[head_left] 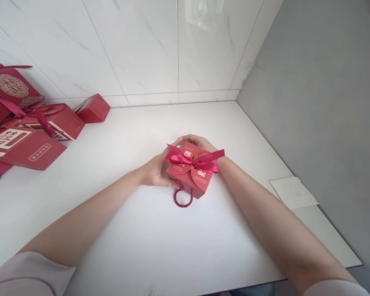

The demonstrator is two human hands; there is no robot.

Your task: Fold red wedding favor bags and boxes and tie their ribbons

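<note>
Head view: two hands (156, 170) around one box (188, 178).

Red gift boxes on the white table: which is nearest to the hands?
The red cardboard box with a twisted dark-red cord loop, both hands curved around it; the other red boxes lie apart, farther left.

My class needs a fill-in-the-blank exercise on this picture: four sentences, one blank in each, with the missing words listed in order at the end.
1. Between the left hand and right hand sits a gift box, its ribbon tied in a ____.
2. The other red boxes lie on the table, toward the person's ____.
3. A white sheet lies near the table's ____ edge.
4. The wall behind the table is covered in ____.

Missing words: bow; left; right; tiles.
</note>
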